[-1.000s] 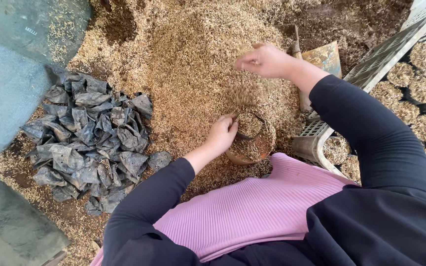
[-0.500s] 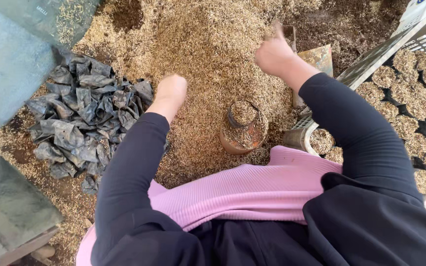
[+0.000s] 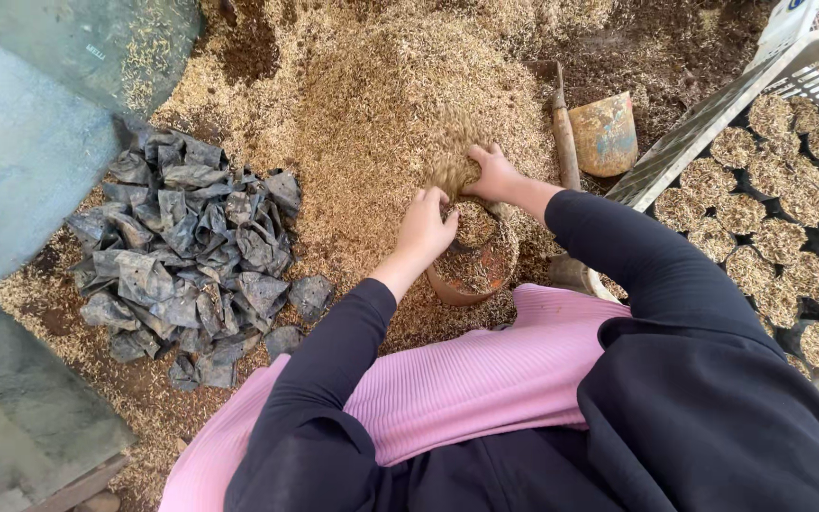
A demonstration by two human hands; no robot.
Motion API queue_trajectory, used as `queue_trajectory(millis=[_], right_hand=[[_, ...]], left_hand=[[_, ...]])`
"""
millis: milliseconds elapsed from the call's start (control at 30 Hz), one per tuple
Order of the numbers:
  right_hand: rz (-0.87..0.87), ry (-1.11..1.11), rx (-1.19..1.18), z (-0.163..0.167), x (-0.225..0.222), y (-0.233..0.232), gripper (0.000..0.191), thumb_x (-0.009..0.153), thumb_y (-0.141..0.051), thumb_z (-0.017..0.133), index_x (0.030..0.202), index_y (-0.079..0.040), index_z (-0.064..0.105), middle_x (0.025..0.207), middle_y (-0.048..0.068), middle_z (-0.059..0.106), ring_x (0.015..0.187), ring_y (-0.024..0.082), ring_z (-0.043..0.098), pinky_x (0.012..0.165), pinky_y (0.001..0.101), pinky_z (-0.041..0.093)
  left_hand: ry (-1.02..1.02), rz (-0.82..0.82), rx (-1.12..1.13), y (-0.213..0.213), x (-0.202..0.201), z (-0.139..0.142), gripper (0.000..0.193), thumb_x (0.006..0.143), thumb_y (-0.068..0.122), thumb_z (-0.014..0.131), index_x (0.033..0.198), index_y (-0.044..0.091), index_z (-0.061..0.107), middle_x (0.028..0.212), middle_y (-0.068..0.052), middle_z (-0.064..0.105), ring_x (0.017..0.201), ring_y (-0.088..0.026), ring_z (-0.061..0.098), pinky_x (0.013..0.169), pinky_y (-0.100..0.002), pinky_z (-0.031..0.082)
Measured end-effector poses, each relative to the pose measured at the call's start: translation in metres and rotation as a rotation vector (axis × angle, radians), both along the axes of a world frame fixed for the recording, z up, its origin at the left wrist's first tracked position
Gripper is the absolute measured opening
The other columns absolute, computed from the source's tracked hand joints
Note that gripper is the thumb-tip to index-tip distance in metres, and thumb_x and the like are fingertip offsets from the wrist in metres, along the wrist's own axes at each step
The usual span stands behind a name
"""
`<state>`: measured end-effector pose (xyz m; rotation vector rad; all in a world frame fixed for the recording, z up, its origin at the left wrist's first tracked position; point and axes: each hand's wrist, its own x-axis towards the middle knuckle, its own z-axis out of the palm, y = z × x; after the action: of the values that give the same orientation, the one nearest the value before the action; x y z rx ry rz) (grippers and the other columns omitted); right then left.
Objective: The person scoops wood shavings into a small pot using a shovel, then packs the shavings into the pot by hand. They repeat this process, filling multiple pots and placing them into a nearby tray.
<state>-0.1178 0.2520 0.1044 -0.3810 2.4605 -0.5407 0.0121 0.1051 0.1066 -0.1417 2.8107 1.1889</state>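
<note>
Filling a small pot (image 3: pixel 471 270) at the foot of the husk heap (image 3: pixel 381 104), just before the knees.

Left hand (image 3: pixel 426 228) gripping the rim, right hand (image 3: pixel 490 173) clenched on loose husk; light, crumbly, spill-prone, best steadied at the rim.

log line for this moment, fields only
left hand: on pot rim | right hand: pushing husk mix into pot | left of pot: pile of black bags | right: crate of filled bags

Bags (image 3: pixel 187 251) left of pot (image 3: pixel 471 270); crate (image 3: pixel 789 190) right.
</note>
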Motion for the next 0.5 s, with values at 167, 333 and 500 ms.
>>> queue_trajectory(millis=[167,333,500], right_hand=[[0.06,-0.175,-0.074,0.035,-0.035,0.029,0.084,0.081,-0.026,0.085,0.152,-0.013,0.042,0.151,0.016,0.047,0.128,0.032,0.054,0.109,0.048,0.043],[0.328,-0.201,0.015,0.089,-0.008,0.022,0.072,0.077,-0.026,0.083,0.142,-0.018,0.055,0.136,0.011,0.064,0.123,0.026,0.063,0.11,0.0418,0.048],[0.478,-0.03,0.167,0.108,0.044,0.0,0.074,0.077,-0.016,0.082,0.144,-0.024,0.051,0.143,0.014,0.048,0.125,0.028,0.054,0.106,0.0398,0.05]], left_hand=[[0.043,0.082,0.173,-0.006,-0.004,-0.023,0.013,0.088,0.011,0.072,0.09,0.0,0.065,0.087,-0.012,0.069,0.076,-0.025,0.069,0.072,-0.038,0.056],[-0.073,0.179,0.201,-0.015,-0.015,-0.033,0.007,0.086,0.01,0.071,0.087,0.004,0.068,0.08,-0.009,0.072,0.071,-0.02,0.07,0.069,-0.036,0.058],[-0.104,0.098,0.091,-0.018,-0.013,-0.039,0.008,0.089,0.011,0.069,0.09,0.003,0.065,0.082,-0.011,0.071,0.072,-0.023,0.069,0.072,-0.038,0.056]])
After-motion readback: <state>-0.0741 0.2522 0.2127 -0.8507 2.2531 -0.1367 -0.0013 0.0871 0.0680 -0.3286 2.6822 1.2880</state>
